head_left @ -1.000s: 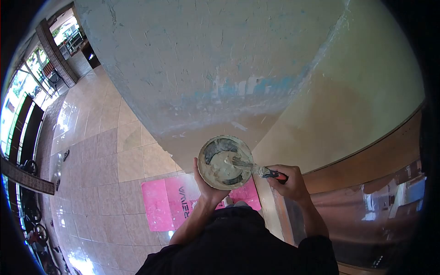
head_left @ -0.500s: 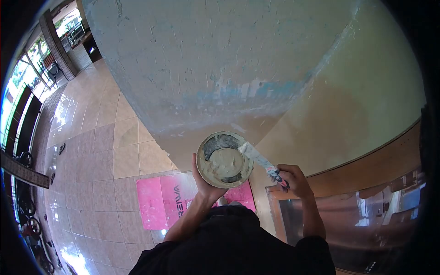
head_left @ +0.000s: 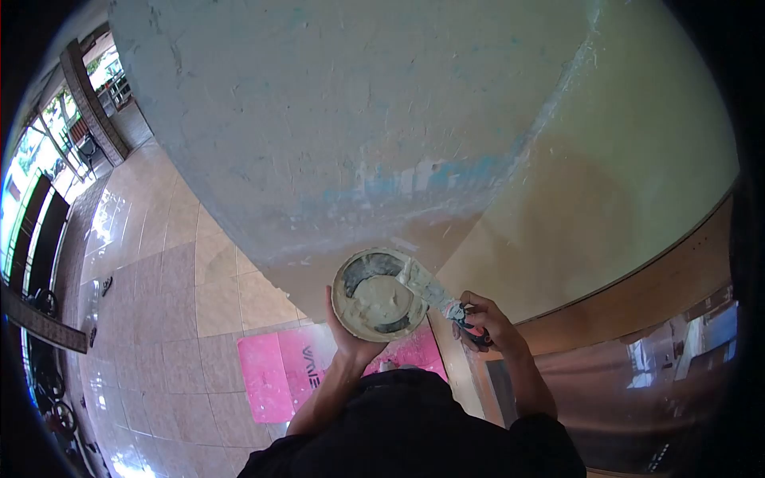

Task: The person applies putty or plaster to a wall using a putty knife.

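My left hand (head_left: 348, 338) cups a round bowl (head_left: 378, 294) of pale wet putty from beneath. A putty knife (head_left: 434, 291) with a red and black handle is gripped in my right hand (head_left: 484, 321); its putty-smeared blade rests on the bowl's right rim, close to the corner of the wall. Both hands are held near my chest, right in front of a plastered wall (head_left: 343, 119) with blue and white patches.
A cream side wall (head_left: 629, 159) meets the plastered wall at a corner. Pink sheets (head_left: 279, 362) lie on the tiled floor (head_left: 151, 271) below. A wooden frame with glass (head_left: 661, 350) stands at right. Windows and furniture are at far left.
The knife blade has come out of the putty in the bowl and now lies at the bowl's right rim. Bowl and hands have shifted a little to the left.
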